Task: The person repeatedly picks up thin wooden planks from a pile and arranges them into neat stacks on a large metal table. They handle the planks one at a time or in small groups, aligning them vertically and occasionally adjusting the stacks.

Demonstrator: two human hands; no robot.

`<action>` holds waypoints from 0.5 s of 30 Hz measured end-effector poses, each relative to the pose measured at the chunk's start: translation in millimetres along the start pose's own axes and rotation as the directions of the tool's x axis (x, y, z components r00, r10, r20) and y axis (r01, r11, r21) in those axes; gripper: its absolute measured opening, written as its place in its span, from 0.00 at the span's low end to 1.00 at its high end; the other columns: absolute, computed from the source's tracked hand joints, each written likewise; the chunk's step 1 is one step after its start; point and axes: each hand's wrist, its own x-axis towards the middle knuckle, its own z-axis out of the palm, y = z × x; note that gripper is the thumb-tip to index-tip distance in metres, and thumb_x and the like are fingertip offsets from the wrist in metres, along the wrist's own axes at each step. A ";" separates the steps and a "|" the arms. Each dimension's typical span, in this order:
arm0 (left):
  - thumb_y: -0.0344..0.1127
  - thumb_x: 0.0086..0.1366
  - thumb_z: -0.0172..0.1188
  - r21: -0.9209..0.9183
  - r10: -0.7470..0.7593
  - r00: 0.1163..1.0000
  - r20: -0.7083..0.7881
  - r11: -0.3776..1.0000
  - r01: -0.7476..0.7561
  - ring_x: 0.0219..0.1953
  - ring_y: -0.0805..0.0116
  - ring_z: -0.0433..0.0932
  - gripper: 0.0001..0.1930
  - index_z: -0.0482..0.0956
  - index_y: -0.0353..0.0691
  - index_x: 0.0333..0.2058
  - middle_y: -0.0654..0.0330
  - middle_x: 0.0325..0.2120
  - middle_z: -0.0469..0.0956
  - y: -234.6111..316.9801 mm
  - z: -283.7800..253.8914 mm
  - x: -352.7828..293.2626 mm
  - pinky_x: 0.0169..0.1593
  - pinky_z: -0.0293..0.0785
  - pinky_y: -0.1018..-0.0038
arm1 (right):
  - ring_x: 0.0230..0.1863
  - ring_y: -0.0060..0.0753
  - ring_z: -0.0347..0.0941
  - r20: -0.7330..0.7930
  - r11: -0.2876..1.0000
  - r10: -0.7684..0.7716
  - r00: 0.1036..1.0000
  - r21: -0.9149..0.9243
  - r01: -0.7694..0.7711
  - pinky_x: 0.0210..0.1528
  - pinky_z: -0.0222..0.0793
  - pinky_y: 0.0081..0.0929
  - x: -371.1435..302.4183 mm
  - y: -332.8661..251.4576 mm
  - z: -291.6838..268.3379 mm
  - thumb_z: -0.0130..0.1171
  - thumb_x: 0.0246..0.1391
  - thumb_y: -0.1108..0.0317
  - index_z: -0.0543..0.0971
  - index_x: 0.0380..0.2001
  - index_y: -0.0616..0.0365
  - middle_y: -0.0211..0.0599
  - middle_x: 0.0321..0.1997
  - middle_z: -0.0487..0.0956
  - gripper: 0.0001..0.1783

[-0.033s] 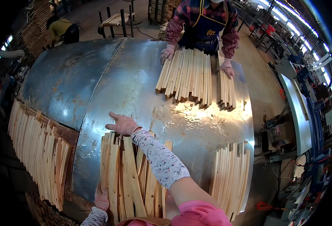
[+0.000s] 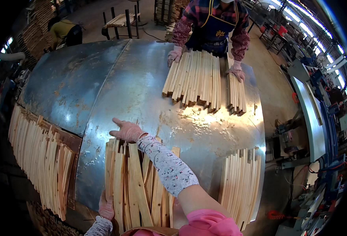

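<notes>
A loose bundle of pale wooden strips (image 2: pixel 139 185) lies lengthwise before me on a metal-topped table (image 2: pixel 142 86), some strips crossing others at a slant. My right hand (image 2: pixel 128 131), in a pink knit glove, reaches across to the bundle's far ends. Its thumb and forefinger are spread, and its palm side is hidden. Down by the near left side of the bundle, my left hand (image 2: pixel 107 207), gloved alike, grips the outermost strips. Some of its fingers are hidden by the wood.
Left of me stands a long row of strips (image 2: pixel 41 157). Another stack (image 2: pixel 241 185) lies at the table's right edge. Across the table, a co-worker's gloved hands (image 2: pixel 236 72) hold two groups of strips (image 2: pixel 195 78). Machinery (image 2: pixel 319 118) lines the right side.
</notes>
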 end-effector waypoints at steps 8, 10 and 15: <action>0.68 0.73 0.57 0.101 -0.009 1.000 -0.023 0.995 0.011 0.54 0.47 0.82 0.42 0.70 0.31 0.66 0.43 0.54 0.81 -12.3 -6.9 2.7 0.57 0.76 0.57 | 0.66 0.53 0.77 0.256 0.998 0.034 0.966 0.049 -0.048 0.69 0.71 0.44 -16.4 -18.6 1.5 0.56 0.61 0.31 0.56 0.82 0.46 0.48 0.63 0.83 0.54; 0.66 0.74 0.57 0.079 0.010 1.000 -0.020 0.997 -0.008 0.54 0.47 0.81 0.41 0.70 0.31 0.66 0.43 0.53 0.81 -3.5 -1.7 3.1 0.57 0.76 0.56 | 0.64 0.47 0.79 0.282 0.997 0.053 0.958 0.038 -0.066 0.69 0.70 0.40 -21.6 -20.5 2.7 0.55 0.62 0.32 0.55 0.82 0.46 0.40 0.56 0.88 0.53; 0.66 0.74 0.58 0.131 -0.004 0.999 -0.036 0.991 0.009 0.54 0.47 0.82 0.41 0.71 0.31 0.65 0.43 0.53 0.81 13.2 -2.3 -2.4 0.57 0.76 0.57 | 0.74 0.53 0.70 0.089 0.998 0.015 0.996 -0.068 -0.009 0.76 0.63 0.42 -12.7 -0.4 -2.7 0.50 0.67 0.32 0.66 0.78 0.48 0.51 0.74 0.74 0.46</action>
